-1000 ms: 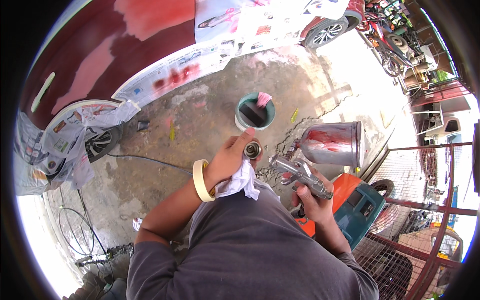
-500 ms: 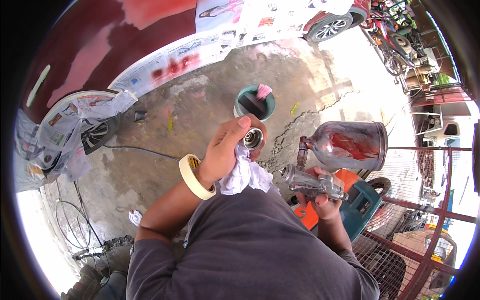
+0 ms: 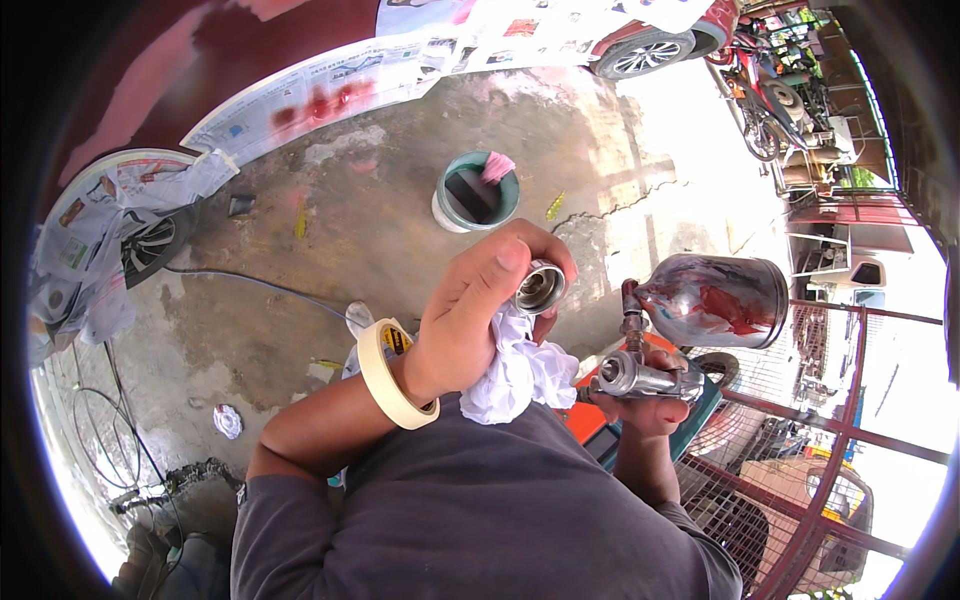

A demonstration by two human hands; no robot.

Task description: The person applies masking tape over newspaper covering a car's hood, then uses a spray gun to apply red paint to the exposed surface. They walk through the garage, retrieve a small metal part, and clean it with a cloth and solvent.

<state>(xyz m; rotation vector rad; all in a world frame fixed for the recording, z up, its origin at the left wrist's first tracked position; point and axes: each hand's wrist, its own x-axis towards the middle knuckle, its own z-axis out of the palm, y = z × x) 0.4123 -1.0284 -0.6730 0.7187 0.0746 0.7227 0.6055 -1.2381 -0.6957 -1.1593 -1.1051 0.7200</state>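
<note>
Spray gun and its small part in hand
Left hand (image 3: 475, 320) pinches a metal ring (image 3: 540, 287) and white rag (image 3: 520, 370); right hand (image 3: 645, 410) grips the spray gun (image 3: 640, 375), red-smeared cup (image 3: 715, 300) at two o'clock.

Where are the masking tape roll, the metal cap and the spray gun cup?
masking tape roll (image 3: 385, 385), head view, outer band on the wrist
metal cap (image 3: 540, 288), head view, open rim
spray gun cup (image 3: 715, 300), head view, side wall

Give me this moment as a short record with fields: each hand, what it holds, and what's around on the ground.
Left hand: holds a small round metal cap and a white rag
Left wrist: roll of masking tape worn like a bracelet
Right hand: grips a spray gun, its metal cup smeared red
Ground: green bucket on concrete
Background: red car body masked with newspaper
</note>
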